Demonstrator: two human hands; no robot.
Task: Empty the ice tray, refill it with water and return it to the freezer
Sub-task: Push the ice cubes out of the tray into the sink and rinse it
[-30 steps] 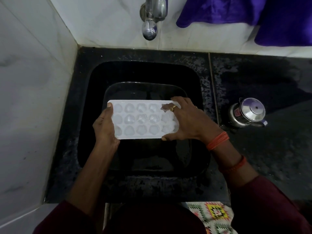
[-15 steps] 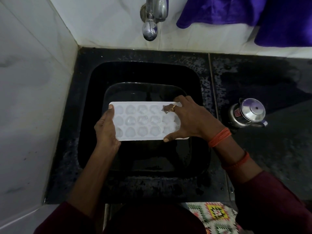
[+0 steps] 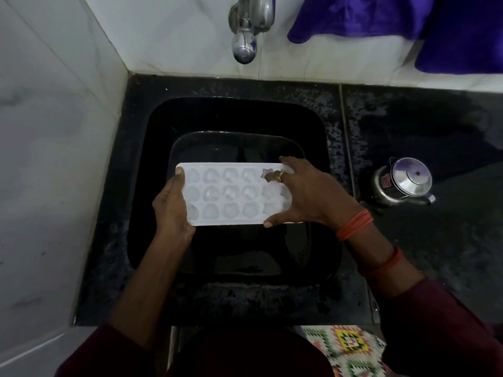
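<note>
A white ice tray (image 3: 226, 194) with ice in its heart-shaped cells is held level over a black sink (image 3: 236, 121). My left hand (image 3: 171, 205) grips the tray's left end, thumb along the rim. My right hand (image 3: 304, 191) grips the right end, thumb on the near edge and fingers spread over the far corner; one ringed finger presses on a loose ice piece (image 3: 268, 174) in the top right cell. A dark glass dish (image 3: 239, 145) lies in the sink under the tray.
A steel tap (image 3: 245, 47) hangs over the sink's back, with no water running. A small steel kettle (image 3: 402, 183) stands on the wet black counter to the right. Purple cloth (image 3: 408, 20) hangs at the back wall. White tiles close the left side.
The tray and both hands have shifted slightly toward me and right. My right thumb has slid along the tray's near edge.
</note>
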